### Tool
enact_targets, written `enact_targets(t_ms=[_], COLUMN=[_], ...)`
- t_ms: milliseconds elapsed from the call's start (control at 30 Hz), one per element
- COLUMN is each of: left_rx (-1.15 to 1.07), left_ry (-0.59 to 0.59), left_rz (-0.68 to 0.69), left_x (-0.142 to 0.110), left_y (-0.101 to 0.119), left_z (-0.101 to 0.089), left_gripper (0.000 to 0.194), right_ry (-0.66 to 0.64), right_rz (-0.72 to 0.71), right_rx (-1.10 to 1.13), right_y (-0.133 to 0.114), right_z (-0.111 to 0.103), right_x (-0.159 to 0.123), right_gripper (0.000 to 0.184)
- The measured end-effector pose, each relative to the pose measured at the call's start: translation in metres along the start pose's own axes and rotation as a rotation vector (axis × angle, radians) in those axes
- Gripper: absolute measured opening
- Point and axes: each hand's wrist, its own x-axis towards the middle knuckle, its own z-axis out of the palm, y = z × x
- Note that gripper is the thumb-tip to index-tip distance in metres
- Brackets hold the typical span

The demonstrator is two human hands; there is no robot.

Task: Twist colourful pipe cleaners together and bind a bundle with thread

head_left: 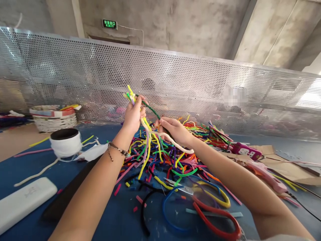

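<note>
My left hand [134, 113] is closed around a bundle of fuzzy pipe cleaners [130, 93], yellow, white, green and lilac, their lower ends hanging loose below the fist. A dark green pipe cleaner [151, 109] runs from the top of this bundle to my right hand [175, 129], whose thumb and fingers pinch its other end. A long white stem [175, 144] from the bundle curves out below my right wrist. Under both hands spreads a big heap of many-coloured pipe cleaners [165, 154] on the blue table.
Scissors with red and yellow handles [215, 217] lie at the front. A pink glue gun [267, 175] with a cable rests at right near a magenta box [247, 150]. At left are a white-wrapped roll [65, 142], a woven basket [54, 122] and a white case [27, 202]. Behind stands a perforated metal screen [188, 77].
</note>
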Motion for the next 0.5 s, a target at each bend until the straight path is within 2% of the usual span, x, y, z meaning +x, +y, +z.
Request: enact_targets(t_ms=[167,267,400,500], left_rx=[0.145,0.202,0.150,0.123], left_ry=[0.022,0.018,0.101,0.165], left_rz=[0.036,0.123,0.233,0.230], left_x=[-0.002,-0.003,-0.002,0.000], left_y=[-0.004,-0.003,0.004,0.009], left_z=[0.002,0.002,-0.002,-0.004], left_gripper=[0.020,0.017,0.017,0.021], right_ry=[-0.096,-0.126,-0.164,-0.198], right_rz=[0.019,0.028,0.012,0.012], right_rx=[-0.075,-0.066,-0.039,-0.083], right_y=[0.000,0.001,0.011,0.019], right_z=[0.013,0.014,0.014,0.017], right_x=[-0.002,-0.002,-0.006,-0.009], right_gripper=[0.018,0.016,0.021,0.024])
